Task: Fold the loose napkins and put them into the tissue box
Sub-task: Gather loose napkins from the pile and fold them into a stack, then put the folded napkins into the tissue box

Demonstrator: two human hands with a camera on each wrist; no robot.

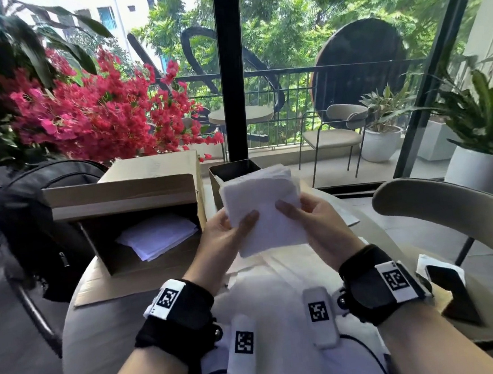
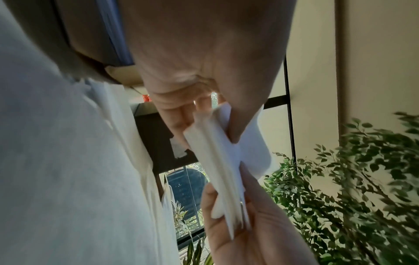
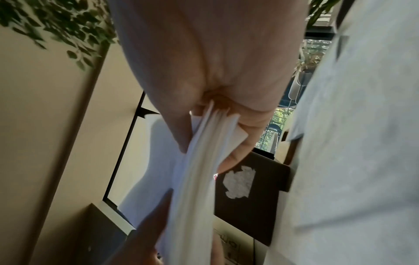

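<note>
Round table [image 1: 82, 332], pale and smooth, bearing everything within easy reach. On its left part, a large cardboard box [image 1: 128, 196] lying on its side, mouth toward the person, rough brown board with a flap folded up; inside, a small heap of white sheets [image 1: 157, 236], probably the supply for later.

Behind the hands, a square open tissue box [image 1: 233, 170], dark inside, rigid walls, standing upright with its mouth up, so ready to receive from above. A torn whitish label patch on one dark side, seen from the wrist views.

Just in front of that box and a little above the table, a stack of folded napkins [image 1: 266, 209]: white, soft, slightly embossed paper, several layers, roughly square, edges not fully even. Held in the air, tilted, apparently to align the layers before insertion.

Left hand [image 1: 228, 232] gripping the lower left edge, thumb on top and fingers beneath. Right hand [image 1: 312, 220] pinching the right edge in the same way, thumb lying over the paper. In the left wrist view, layered edges of the stack clearly clamped between the thumbs and the fingers [image 2: 181, 122].

On the table below, more loose white paper [image 1: 276, 284], flat and thin, not yet folded.
</note>
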